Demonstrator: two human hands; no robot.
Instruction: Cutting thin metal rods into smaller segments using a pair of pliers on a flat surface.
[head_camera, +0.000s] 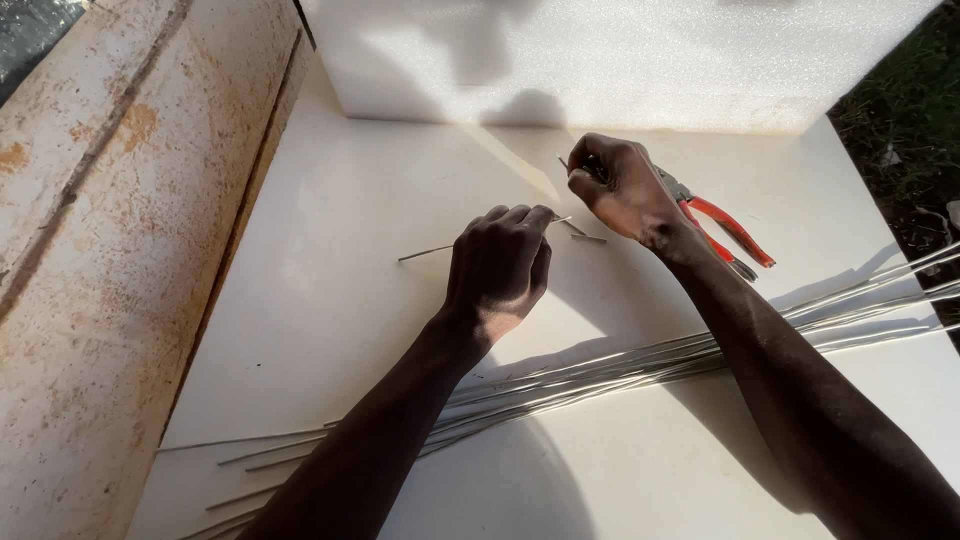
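Wire bundle (600, 375) nearest; left hand (497, 265) grips wire (425, 251), right hand (622, 188) pliers (725, 228) (red-handled).

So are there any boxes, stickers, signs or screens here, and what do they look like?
No labels, signs or screens show.
White foam block: at the back of the white board, big, plain, rectangular; the only packing-like thing.
Pliers: beside the right hand, red handles, no sticker visible.
Thin wire: held in the left hand, bare grey metal.
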